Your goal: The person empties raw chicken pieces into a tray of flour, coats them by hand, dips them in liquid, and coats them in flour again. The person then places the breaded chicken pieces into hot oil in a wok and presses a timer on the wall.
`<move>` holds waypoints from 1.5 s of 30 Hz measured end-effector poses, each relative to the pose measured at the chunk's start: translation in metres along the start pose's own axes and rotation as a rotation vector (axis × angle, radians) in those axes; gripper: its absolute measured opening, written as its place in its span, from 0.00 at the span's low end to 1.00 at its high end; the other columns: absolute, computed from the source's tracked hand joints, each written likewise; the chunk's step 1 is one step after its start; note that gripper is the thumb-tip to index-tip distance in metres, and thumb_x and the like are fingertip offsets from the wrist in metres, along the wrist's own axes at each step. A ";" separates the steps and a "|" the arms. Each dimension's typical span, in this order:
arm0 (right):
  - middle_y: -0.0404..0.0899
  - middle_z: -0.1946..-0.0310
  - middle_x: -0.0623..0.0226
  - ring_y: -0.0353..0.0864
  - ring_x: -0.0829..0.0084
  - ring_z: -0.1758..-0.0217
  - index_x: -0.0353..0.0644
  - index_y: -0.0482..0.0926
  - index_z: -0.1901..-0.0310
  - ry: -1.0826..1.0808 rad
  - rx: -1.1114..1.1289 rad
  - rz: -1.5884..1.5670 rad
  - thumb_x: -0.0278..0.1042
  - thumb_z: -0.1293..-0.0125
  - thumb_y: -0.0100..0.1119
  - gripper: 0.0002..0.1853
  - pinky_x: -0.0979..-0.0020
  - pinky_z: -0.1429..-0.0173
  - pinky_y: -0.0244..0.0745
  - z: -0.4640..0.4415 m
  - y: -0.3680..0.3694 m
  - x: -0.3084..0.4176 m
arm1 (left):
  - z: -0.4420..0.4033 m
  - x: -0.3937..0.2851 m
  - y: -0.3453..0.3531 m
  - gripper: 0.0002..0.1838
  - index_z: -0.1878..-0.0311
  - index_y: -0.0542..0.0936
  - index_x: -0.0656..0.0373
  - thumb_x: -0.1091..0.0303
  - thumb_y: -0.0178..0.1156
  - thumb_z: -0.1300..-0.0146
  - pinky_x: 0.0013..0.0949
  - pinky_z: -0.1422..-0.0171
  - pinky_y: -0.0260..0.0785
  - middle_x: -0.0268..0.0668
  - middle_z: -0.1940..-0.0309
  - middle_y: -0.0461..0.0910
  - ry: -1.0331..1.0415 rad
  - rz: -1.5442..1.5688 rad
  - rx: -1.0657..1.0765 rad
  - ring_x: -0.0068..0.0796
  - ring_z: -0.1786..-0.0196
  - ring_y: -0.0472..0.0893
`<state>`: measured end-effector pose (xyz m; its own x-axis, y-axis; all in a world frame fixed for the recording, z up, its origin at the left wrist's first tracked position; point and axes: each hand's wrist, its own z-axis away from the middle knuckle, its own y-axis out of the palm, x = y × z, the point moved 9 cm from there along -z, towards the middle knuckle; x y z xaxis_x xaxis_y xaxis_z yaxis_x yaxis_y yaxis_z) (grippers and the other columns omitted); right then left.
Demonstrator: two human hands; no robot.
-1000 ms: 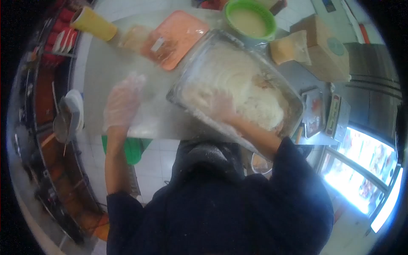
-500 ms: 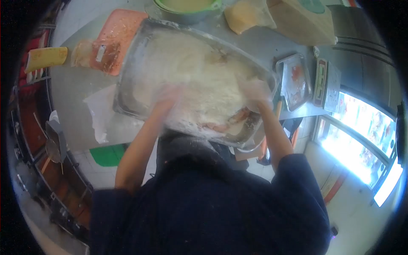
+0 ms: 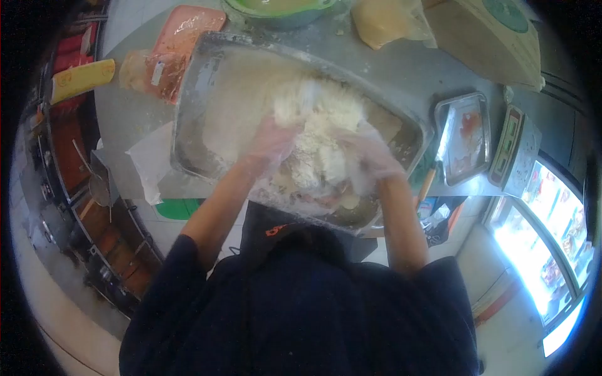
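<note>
Head cam: seeing L hand [image 3: 274,149] and R hand [image 3: 374,160], both gloved in thin clear film, down in big metal tray [image 3: 178,119], one each side of floury clumps [image 3: 318,156]. Can't tell if clamped on them or just touching, too blurred. Got clumps approx mid-tray, w/ loose flour [image 3: 232,100] to L. On steel table [image 3: 135,119]; flat orange piece [image 3: 188,28] past L end, knife [image 3: 440,155] + sm tray [image 3: 467,168] off R.
</note>
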<state>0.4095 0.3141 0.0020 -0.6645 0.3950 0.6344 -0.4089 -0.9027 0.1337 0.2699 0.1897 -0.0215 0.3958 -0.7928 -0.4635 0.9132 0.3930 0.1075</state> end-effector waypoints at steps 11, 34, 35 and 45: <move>0.70 0.31 0.56 0.66 0.60 0.26 0.39 0.63 0.27 -0.064 -0.139 -0.154 0.37 0.26 0.48 0.28 0.63 0.23 0.60 -0.101 -0.015 0.009 | -0.062 -0.051 -0.010 0.36 0.24 0.63 0.59 0.40 0.37 0.22 0.44 0.25 0.61 0.43 0.31 0.71 0.078 0.247 0.088 0.40 0.30 0.70; 0.58 0.24 0.52 0.54 0.60 0.19 0.52 0.62 0.24 0.128 -0.044 0.589 0.55 0.20 0.35 0.29 0.55 0.19 0.57 -0.009 0.017 -0.108 | -0.025 0.079 0.026 0.21 0.40 0.79 0.61 0.56 0.56 0.26 0.43 0.39 0.78 0.47 0.41 0.80 -0.183 0.578 0.154 0.41 0.42 0.81; 0.60 0.24 0.51 0.56 0.60 0.20 0.50 0.63 0.24 0.190 -0.011 0.917 0.55 0.20 0.35 0.30 0.56 0.20 0.59 -0.016 0.010 -0.105 | -0.023 0.049 0.005 0.24 0.39 0.77 0.64 0.55 0.59 0.28 0.42 0.39 0.76 0.47 0.43 0.80 0.146 0.429 0.210 0.40 0.43 0.81; 0.76 0.36 0.56 0.81 0.63 0.41 0.39 0.72 0.33 -0.477 -0.638 0.160 0.34 0.30 0.61 0.25 0.63 0.40 0.80 0.018 -0.057 -0.042 | 0.037 -0.072 -0.102 0.33 0.34 0.73 0.65 0.43 0.48 0.25 0.40 0.36 0.71 0.40 0.40 0.79 0.033 -0.656 -0.374 0.34 0.40 0.78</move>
<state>0.4724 0.3456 -0.0186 -0.4656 0.0237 0.8847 -0.7048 -0.6144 -0.3545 0.1517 0.1895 0.0332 -0.2261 -0.9067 -0.3560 0.8642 -0.0181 -0.5028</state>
